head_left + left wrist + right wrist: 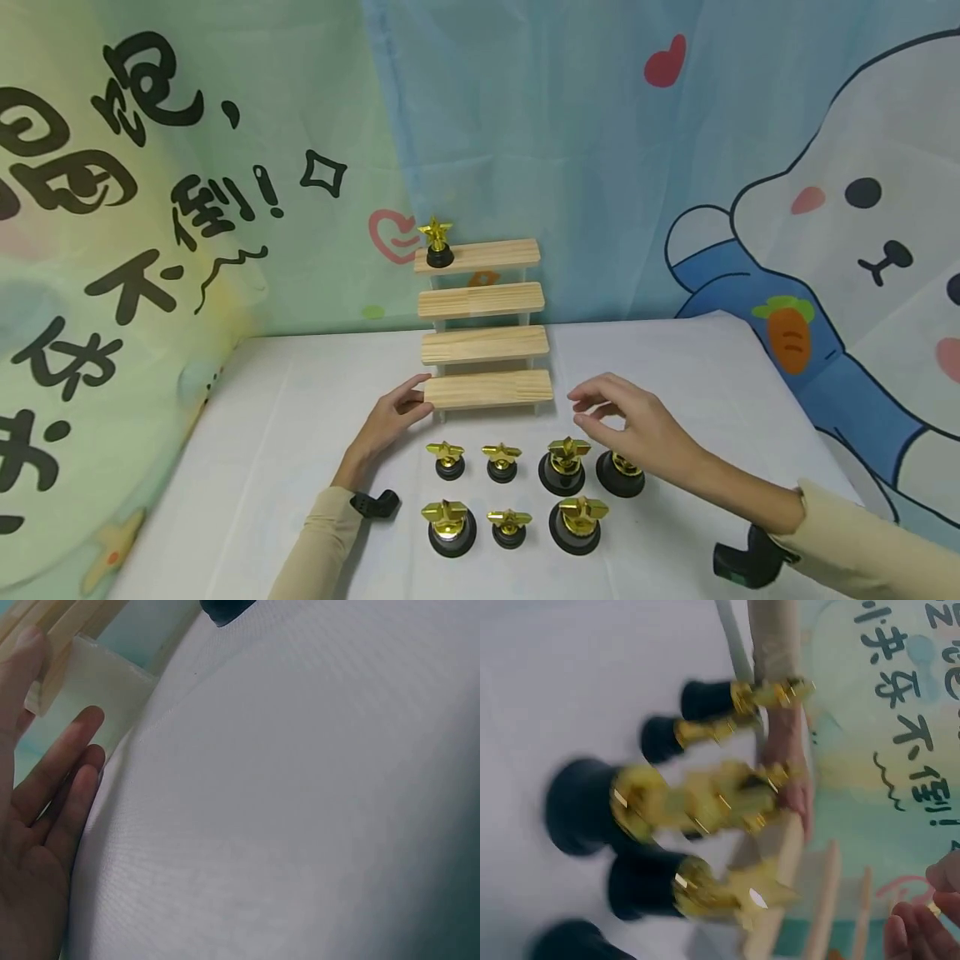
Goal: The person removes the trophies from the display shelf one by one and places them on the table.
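Observation:
A four-tier wooden display stand (487, 389) stands on the table. My left hand (393, 421) holds the left end of its lowest board between thumb and index finger; the other fingers (67, 761) extend loosely below. To the right of the stand, my right hand (622, 417) hovers with loosely bent fingers and nothing in them. Beneath it is a gold star trophy (621, 475) on a black base, partly covered by the hand. More such trophies, small and large, stand in two rows, among them a large trophy (577, 527) in front. One star trophy (437, 243) sits on the top board's left end.
White cloth covers the table (262, 433). A printed curtain (525, 125) hangs behind and to the left, close behind the stand. The trophies stand between the stand and the table's near side. Each wrist wears a black camera (750, 560).

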Motion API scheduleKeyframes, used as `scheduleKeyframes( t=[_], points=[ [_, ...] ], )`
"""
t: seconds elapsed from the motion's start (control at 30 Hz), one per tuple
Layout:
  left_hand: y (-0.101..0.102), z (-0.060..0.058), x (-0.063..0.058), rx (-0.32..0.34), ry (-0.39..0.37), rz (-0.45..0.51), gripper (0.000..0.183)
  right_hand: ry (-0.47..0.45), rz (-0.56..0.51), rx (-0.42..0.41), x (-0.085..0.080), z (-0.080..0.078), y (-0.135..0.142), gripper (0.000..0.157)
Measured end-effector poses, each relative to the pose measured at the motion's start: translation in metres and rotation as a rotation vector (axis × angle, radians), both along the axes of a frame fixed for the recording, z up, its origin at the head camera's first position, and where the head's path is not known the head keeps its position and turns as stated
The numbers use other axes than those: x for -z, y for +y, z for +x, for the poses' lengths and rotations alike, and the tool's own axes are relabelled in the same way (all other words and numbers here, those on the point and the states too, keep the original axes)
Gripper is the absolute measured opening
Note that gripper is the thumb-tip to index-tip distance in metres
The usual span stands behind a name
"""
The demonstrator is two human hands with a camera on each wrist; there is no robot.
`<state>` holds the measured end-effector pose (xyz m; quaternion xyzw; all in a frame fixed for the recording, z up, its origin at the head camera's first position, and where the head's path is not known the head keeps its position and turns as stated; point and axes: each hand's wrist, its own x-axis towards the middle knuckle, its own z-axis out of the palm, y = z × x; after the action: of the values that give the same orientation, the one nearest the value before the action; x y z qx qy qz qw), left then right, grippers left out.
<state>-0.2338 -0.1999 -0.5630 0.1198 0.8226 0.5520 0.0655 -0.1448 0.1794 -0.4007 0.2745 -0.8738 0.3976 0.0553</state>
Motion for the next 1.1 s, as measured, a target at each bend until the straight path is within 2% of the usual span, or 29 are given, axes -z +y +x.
scheduleKeyframes(
  t=[0.17, 0.23, 0.33, 0.5, 0.8, 0.83, 1.0, 1.1],
  points=[
    [0.001, 0.001, -0.001, -0.006, 0.002, -0.004, 0.057, 0.226, 0.025, -0.027, -0.010, -0.033, -0.010, 0.025],
    [0.001, 0.002, 0.000, -0.012, -0.008, -0.014, 0.057, 0.277, 0.022, -0.029, -0.013, -0.046, -0.015, 0.025],
    [0.001, 0.006, 0.001, -0.027, -0.033, -0.025, 0.057, 0.304, 0.006, -0.035, -0.018, -0.066, -0.024, 0.023],
    [0.000, 0.008, -0.001, -0.032, -0.028, -0.005, 0.056, 0.245, -0.032, -0.021, -0.024, -0.094, -0.041, 0.022],
    [0.001, 0.006, -0.005, -0.001, -0.021, 0.004, 0.056, 0.147, -0.022, 0.038, -0.027, -0.124, -0.058, 0.027],
    [0.002, 0.007, -0.009, 0.006, -0.021, 0.006, 0.057, 0.140, -0.020, 0.044, -0.027, -0.129, -0.060, 0.027],
    [0.003, 0.007, -0.010, 0.009, -0.027, 0.000, 0.058, 0.092, -0.016, 0.086, -0.033, -0.159, -0.073, 0.030],
    [0.002, 0.004, -0.002, -0.018, -0.025, 0.012, 0.057, 0.035, -0.022, 0.108, -0.038, -0.173, -0.082, 0.034]
  ],
)
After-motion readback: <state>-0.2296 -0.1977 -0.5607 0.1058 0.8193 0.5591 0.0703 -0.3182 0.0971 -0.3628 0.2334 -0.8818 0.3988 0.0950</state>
